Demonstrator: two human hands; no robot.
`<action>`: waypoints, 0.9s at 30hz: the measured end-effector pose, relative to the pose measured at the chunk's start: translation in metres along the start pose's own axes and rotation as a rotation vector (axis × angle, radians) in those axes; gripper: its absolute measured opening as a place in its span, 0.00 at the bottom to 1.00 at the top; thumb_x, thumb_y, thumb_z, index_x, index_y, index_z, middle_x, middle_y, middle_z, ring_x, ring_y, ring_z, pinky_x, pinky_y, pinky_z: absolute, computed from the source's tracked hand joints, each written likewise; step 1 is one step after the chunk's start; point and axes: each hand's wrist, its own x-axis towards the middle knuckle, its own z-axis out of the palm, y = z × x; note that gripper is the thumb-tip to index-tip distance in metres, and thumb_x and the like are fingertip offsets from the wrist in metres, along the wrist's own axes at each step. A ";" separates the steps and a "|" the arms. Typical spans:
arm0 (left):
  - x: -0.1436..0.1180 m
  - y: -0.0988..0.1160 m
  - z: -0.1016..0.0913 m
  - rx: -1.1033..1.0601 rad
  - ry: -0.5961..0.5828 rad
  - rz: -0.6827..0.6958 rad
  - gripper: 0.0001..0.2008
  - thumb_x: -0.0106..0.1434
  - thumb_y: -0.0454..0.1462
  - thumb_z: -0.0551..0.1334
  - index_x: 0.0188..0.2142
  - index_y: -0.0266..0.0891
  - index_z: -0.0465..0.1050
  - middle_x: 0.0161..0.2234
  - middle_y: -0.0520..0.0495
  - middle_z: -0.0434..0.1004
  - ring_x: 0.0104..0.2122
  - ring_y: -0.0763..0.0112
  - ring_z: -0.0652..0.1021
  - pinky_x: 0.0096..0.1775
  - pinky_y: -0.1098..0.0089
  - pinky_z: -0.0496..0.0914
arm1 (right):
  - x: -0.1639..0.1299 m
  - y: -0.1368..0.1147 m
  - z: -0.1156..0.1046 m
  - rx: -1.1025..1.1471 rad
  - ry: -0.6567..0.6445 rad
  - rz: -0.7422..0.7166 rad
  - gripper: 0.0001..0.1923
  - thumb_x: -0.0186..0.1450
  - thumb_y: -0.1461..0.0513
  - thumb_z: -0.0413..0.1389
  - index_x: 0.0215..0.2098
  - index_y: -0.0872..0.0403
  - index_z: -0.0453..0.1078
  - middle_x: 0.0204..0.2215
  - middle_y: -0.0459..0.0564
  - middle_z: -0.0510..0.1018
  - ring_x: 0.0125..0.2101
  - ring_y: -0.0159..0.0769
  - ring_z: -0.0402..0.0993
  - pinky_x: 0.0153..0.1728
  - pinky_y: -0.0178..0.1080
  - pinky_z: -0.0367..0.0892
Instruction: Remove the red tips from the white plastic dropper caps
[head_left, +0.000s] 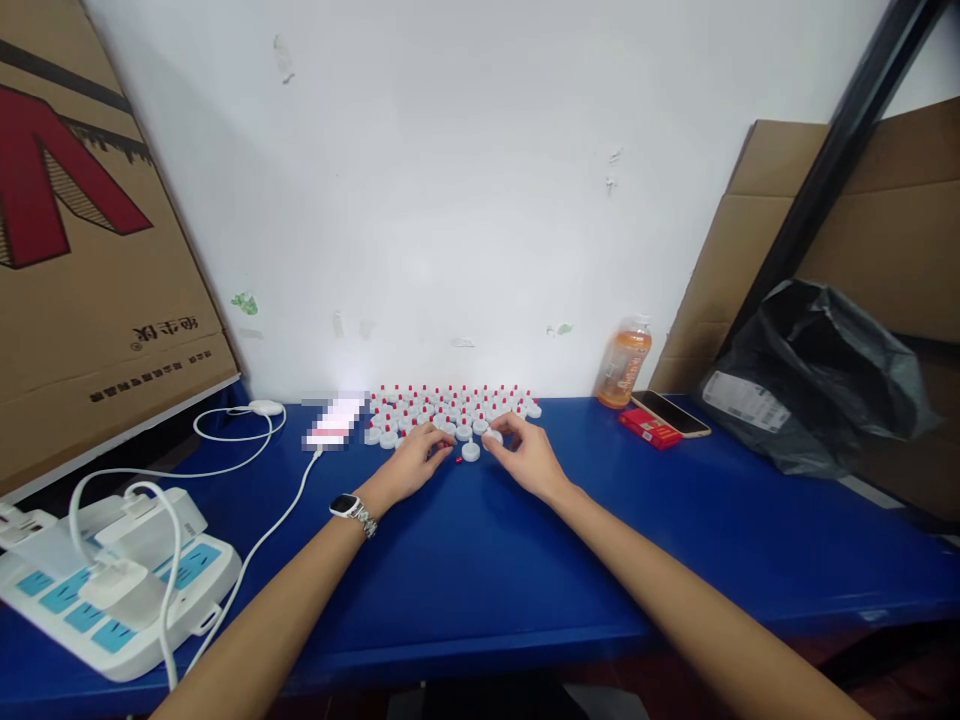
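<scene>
Many small round white caps (388, 439) with red tips stand close together against the wall. Just in front of the group, one white cap (470, 452) sits on the blue table between my hands, and a small red piece (459, 460) lies beside it. My right hand (527, 456) pinches another white cap (493, 438) between thumb and fingers. At the front edge of the group is my left hand (418, 460), its thumb and fingers bent and slightly apart, with nothing visible between them. A watch (346, 505) is on my left wrist.
A white power strip (112, 640) with plugs and cables occupies the table's left side. Toward the right stand an orange bottle (625, 365), a red box (651, 428), a phone (671, 412) and a grey plastic bag (810, 370). Cardboard (97, 300) flanks the left.
</scene>
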 end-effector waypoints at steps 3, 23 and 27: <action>0.000 -0.002 0.000 -0.016 0.005 -0.008 0.15 0.68 0.44 0.55 0.48 0.41 0.74 0.41 0.43 0.74 0.38 0.66 0.73 0.43 0.63 0.69 | -0.004 0.000 0.001 -0.104 -0.047 -0.062 0.07 0.59 0.57 0.61 0.29 0.53 0.72 0.33 0.49 0.72 0.36 0.37 0.69 0.39 0.40 0.64; -0.006 0.004 -0.033 -0.005 0.025 -0.103 0.11 0.65 0.42 0.57 0.38 0.38 0.75 0.32 0.47 0.77 0.30 0.69 0.73 0.32 0.70 0.64 | -0.001 0.003 0.014 -0.001 -0.169 -0.010 0.06 0.60 0.63 0.57 0.36 0.54 0.73 0.27 0.46 0.78 0.28 0.32 0.72 0.33 0.35 0.65; -0.006 -0.001 -0.030 -0.015 0.006 -0.117 0.10 0.65 0.41 0.58 0.38 0.38 0.74 0.31 0.49 0.76 0.28 0.70 0.73 0.32 0.71 0.64 | 0.024 -0.004 0.013 -0.272 -0.159 -0.007 0.09 0.65 0.60 0.53 0.38 0.53 0.74 0.26 0.45 0.78 0.27 0.33 0.72 0.31 0.34 0.63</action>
